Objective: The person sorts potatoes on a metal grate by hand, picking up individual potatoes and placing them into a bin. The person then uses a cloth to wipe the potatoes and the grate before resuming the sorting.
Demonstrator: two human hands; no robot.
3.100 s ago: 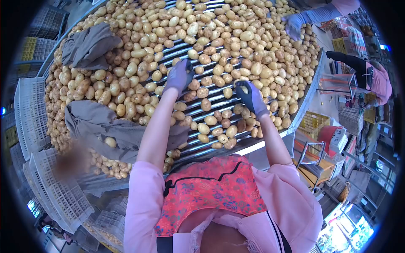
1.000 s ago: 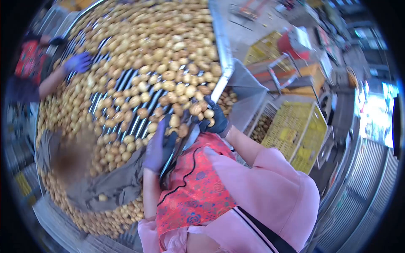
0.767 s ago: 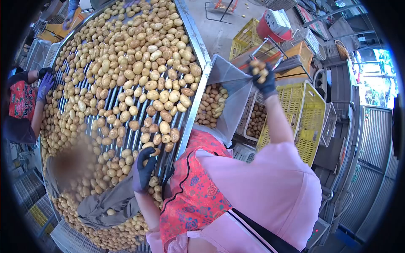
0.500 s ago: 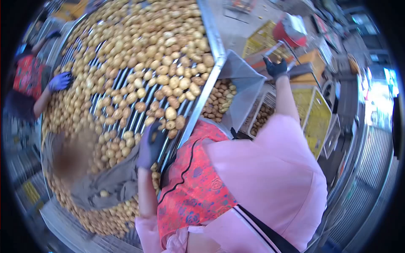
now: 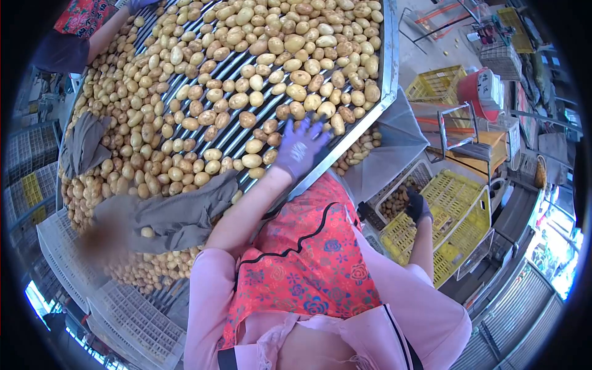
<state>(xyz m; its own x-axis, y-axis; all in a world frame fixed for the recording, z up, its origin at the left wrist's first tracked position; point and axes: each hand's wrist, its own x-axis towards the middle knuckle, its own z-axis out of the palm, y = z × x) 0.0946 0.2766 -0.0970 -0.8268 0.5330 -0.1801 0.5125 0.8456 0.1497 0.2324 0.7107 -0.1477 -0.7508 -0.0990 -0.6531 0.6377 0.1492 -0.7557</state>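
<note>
My left hand (image 5: 301,147), in a purple glove, lies with fingers spread over potatoes (image 5: 297,92) on the metal roller table (image 5: 231,74), close to its right-hand rim. Nothing is gripped in it. My right hand (image 5: 419,206), in a dark glove, is held low on the right beside a white crate (image 5: 424,169) of small potatoes (image 5: 394,200). Its fingers look apart, and no object shows in them. A grey cloth (image 5: 185,213) lies across the potatoes left of my left forearm.
Yellow crates (image 5: 456,206) stand beside my right arm. A grey chute (image 5: 391,148) hangs off the table's rim above more potatoes. Farther off are a red bucket (image 5: 478,92) and a metal-framed stand (image 5: 457,126). Another person's sleeve (image 5: 58,54) reaches in at upper left.
My left hand has moved up and right along the rim, its fingers now spread. My right hand has dropped from near the orange board to the crates. The view has turned.
</note>
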